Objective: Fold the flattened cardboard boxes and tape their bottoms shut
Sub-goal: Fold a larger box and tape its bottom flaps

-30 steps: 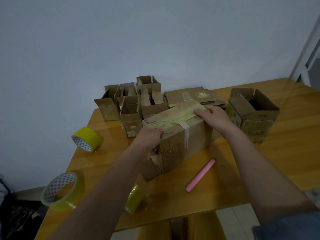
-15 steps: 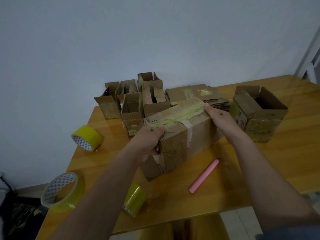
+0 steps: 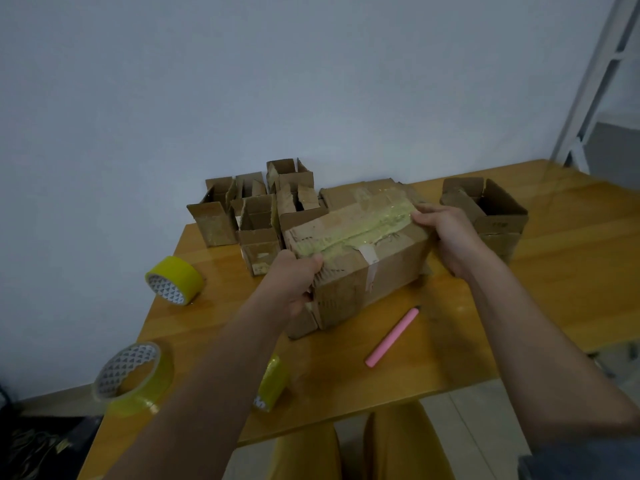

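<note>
We see the box [image 3: 360,254] lying mid-table [image 3: 554,271], its taped side up. It is worn brown cardboard, with a wrinkled strip of yellow-green tape [image 3: 363,230] along the top seam and a pale strip running down the near face. Our left hand [image 3: 294,282] grips the near-left end, thumb curled onto the tape. Our right hand [image 3: 446,237] holds the far-right end, fingers wrapped over the edge. A pink pen [image 3: 393,337] lies just beside the box, and open boxes [image 3: 256,216] stand behind it.
</note>
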`<state>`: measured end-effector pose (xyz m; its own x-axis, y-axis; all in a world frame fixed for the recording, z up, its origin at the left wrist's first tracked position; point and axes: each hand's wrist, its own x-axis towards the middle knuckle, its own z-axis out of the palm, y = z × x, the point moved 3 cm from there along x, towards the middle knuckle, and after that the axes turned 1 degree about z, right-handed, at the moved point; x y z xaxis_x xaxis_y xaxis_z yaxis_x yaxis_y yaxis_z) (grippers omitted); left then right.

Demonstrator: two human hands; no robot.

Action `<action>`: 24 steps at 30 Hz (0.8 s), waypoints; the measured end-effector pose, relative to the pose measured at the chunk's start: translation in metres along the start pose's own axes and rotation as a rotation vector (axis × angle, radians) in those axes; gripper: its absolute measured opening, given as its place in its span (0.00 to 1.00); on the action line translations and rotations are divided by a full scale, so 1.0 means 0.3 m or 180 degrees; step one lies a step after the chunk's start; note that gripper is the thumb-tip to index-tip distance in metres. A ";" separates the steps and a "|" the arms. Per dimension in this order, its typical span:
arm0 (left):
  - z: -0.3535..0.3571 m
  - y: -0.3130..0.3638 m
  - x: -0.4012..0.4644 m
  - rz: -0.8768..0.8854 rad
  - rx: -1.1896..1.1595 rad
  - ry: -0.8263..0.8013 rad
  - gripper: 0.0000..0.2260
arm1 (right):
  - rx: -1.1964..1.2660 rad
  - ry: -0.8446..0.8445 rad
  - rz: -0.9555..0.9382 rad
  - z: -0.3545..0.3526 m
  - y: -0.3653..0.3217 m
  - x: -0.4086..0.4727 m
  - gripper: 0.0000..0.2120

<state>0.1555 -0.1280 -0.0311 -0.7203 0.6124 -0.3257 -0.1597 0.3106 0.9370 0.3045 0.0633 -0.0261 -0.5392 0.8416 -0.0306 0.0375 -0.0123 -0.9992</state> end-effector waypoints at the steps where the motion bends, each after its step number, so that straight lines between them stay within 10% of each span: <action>1: 0.004 0.004 -0.008 0.0024 -0.0008 0.0007 0.15 | 0.0045 0.0038 -0.0044 -0.012 -0.015 -0.014 0.17; 24: -0.072 0.174 -0.175 0.1695 -0.0119 -0.0160 0.18 | 0.1475 -0.0275 0.0018 -0.140 -0.091 -0.172 0.20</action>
<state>0.1702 -0.1597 0.0377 -0.6751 0.7126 0.1911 0.1943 -0.0781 0.9778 0.3667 0.0428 0.0038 -0.6089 0.7931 -0.0183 -0.3283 -0.2729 -0.9043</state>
